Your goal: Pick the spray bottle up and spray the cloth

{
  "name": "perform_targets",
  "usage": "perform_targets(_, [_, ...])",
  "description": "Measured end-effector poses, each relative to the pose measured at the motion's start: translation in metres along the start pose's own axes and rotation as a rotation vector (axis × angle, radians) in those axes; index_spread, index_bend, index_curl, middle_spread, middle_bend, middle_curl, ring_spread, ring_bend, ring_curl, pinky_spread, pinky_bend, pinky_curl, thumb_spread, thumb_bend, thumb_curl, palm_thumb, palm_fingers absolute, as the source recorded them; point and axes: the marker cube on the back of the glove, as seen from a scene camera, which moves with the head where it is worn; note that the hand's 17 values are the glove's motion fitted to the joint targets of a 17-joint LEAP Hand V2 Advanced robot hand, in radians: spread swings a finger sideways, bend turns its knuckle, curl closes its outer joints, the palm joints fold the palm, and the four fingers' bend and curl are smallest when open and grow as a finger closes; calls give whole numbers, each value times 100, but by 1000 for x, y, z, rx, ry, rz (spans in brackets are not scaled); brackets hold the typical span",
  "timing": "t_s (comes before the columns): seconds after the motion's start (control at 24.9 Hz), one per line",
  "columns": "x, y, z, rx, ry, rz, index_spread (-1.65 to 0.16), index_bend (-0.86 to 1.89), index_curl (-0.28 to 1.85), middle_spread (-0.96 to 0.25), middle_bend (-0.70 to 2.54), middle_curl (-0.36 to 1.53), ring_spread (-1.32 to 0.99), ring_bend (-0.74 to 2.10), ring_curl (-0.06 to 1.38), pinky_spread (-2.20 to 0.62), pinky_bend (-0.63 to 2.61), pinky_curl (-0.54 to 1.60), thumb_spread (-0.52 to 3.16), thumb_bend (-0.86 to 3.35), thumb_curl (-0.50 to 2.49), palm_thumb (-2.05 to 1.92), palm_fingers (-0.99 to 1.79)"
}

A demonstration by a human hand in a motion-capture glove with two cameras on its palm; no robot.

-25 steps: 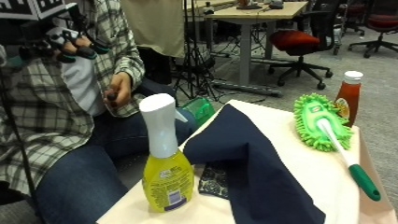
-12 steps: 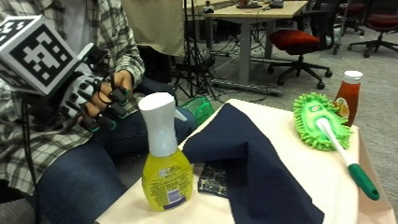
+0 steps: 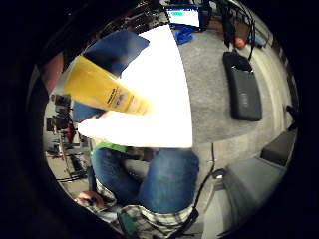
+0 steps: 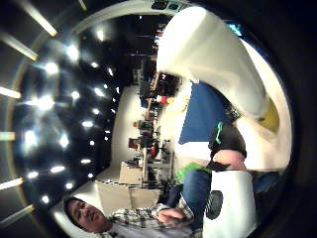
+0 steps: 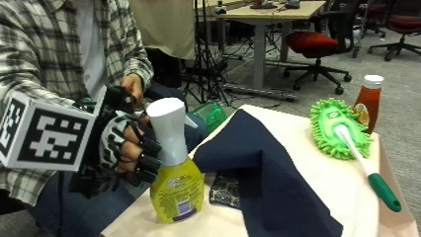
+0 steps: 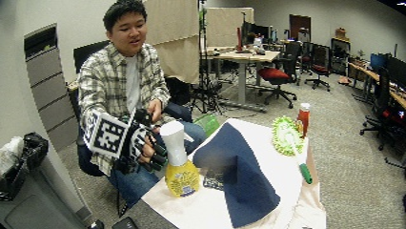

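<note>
A person's gloved right hand [image 5: 125, 150], fingers loosely curled and grasping nothing, is reaching beside the upright spray bottle [image 5: 172, 165] on the table [image 5: 342, 185], needing next to wrap its neck before spraying the dark cloth [image 5: 270, 170].

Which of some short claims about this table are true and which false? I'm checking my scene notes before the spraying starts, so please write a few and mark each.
1. The spray bottle stands upright on the table. True.
2. The gloved right hand has lifted the bottle off the table. False: the hand is beside the bottle's neck and the bottle still stands on the table.
3. The dark blue cloth lies on the table beside the bottle. True.
4. The green duster lies on top of the cloth. False: it lies apart from it, near the ketchup bottle.
</note>
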Motion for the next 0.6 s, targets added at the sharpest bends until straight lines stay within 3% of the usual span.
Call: perform_targets(0.6, [7, -26, 26, 153, -345, 11, -25, 26, 35, -2, 23, 33, -1, 42, 29, 17, 15, 28, 94, 12, 53, 96, 63])
